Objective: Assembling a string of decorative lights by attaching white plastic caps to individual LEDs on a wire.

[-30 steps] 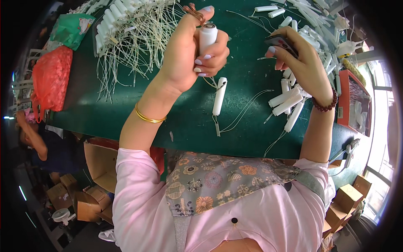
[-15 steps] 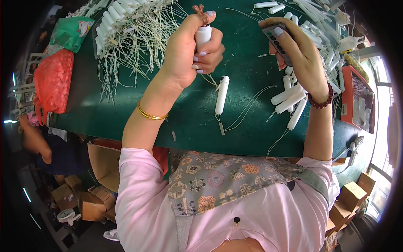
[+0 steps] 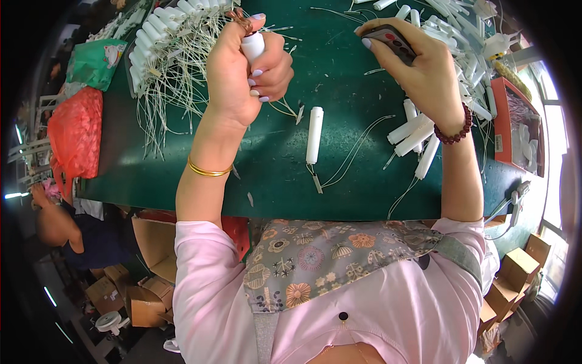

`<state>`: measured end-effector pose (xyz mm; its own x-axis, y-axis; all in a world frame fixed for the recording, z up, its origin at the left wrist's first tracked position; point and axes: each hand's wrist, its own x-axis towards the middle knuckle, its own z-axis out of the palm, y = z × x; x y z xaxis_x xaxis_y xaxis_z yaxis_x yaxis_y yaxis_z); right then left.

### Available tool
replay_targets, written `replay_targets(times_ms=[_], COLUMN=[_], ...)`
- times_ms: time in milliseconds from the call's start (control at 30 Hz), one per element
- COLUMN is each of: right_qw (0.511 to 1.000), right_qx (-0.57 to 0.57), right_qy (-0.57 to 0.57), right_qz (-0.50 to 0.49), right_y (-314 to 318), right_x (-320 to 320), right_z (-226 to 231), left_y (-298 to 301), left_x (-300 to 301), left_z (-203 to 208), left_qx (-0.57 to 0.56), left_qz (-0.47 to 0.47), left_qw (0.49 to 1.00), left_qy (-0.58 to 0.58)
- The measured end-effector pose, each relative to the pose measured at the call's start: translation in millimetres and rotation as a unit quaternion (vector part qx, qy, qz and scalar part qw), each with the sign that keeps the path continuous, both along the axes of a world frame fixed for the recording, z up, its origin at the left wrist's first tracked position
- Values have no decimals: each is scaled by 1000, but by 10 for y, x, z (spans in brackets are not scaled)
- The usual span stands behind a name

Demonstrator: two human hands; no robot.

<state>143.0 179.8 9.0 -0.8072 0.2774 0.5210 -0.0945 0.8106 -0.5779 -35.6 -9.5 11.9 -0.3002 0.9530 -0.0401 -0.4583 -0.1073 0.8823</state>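
My left hand (image 3: pixel 233 85) is closed around a white tube (image 3: pixel 253 46), with its wires hanging below the fist. A reddish-brown twisted bundle (image 3: pixel 240 20) pokes out beside the thumb at the tube's upper end. My right hand (image 3: pixel 427 76) grips a dark grey remote control (image 3: pixel 391 40) with small round buttons. The palm hides part of the remote. Between the two hands, nearer to me, a single white tube (image 3: pixel 314 134) lies on the green table (image 3: pixel 273 197), two thin wires trailing from its lower end.
At the far left is a row of white tubes (image 3: pixel 145 45) with tangled wires. More loose tubes (image 3: pixel 418 136) lie around my right wrist. An orange-red box (image 3: pixel 503 142) stands at the right edge, and red (image 3: pixel 76 130) and green bags (image 3: pixel 91 64) hang at left, near another person (image 3: pixel 66 224).
My left hand has shifted left with the white tube in it. The remote has moved a little up and left in my right hand and is tilted, showing less of its button face.
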Motion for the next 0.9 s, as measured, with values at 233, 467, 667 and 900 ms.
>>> replay_targets(times_ms=[233,467,667,900], right_qw=[998,987,959,971], right_qx=[-41,-130,-77,-73], right_qy=[-35,-88,-154,-167], right_qz=[15,41,225,154], right_y=[-13,285,311,1], right_x=[-7,-33,-27,-25], right_z=[3,-116,-19,-20], left_y=[39,12,-19,24], left_x=[63,546,495,394], left_z=[-40,367,604,549], left_qx=[-41,-145,-105,-99], left_qz=[-42,-92,-125,-96], left_qw=[998,651,504,577], left_qy=[36,740,848,805])
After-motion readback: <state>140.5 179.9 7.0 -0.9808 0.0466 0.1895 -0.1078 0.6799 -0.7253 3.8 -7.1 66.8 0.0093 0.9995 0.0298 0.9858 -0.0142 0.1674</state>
